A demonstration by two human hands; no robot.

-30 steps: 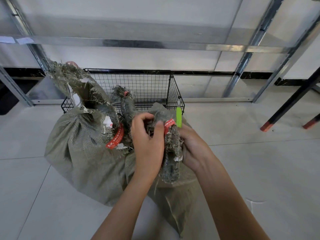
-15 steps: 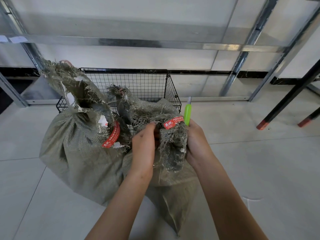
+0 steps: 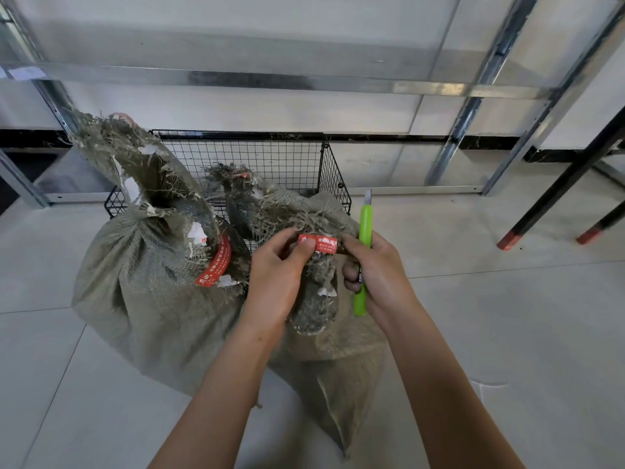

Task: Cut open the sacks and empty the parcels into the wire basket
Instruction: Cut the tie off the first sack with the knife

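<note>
Pale tiled floor (image 3: 507, 333), crossed by thin grout lines, with a faint chipped mark (image 3: 487, 384) at lower right. Behind, against a white wall (image 3: 270, 15) with black skirting (image 3: 389, 138), a galvanised steel rack (image 3: 470, 106): one long beam (image 3: 304, 81) running across, slanted posts (image 3: 554, 106) at right, a white label (image 3: 25, 72) stuck near the beam's left end. At far right, two black legs (image 3: 558, 189) tipped with red feet (image 3: 509, 239), standing on the tiles.

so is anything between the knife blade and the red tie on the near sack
Only fingers: the left hand pinches the red tie and the right hand holds the knife blade-up just beside it.
</note>
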